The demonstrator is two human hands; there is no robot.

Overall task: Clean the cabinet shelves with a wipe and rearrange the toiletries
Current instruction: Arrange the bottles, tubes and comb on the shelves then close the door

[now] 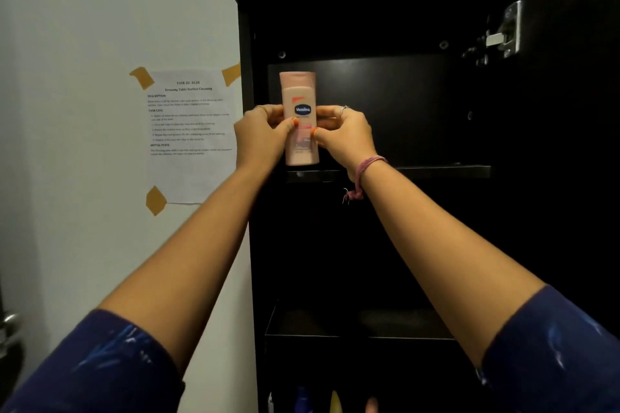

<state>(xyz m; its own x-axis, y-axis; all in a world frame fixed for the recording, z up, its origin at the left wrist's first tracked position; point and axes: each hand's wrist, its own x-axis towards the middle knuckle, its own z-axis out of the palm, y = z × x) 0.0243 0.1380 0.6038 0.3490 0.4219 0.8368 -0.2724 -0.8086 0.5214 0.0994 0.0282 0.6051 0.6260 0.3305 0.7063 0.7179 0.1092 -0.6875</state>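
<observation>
Single head-worn view, facing forward and slightly upward into an open cabinet (369, 245) at arm's reach. Both forearms extend from the lower corners toward frame centre. Wall (84, 111) fills the left third. Wide-angle bending shows at the edges. No second view.

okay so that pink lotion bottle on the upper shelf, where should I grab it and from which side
Grip the pink lotion bottle around its middle, coming from the open front, as the left hand and right hand do now. It stands upright with its narrow sides exposed, so fingers can probably pinch across them.
</observation>
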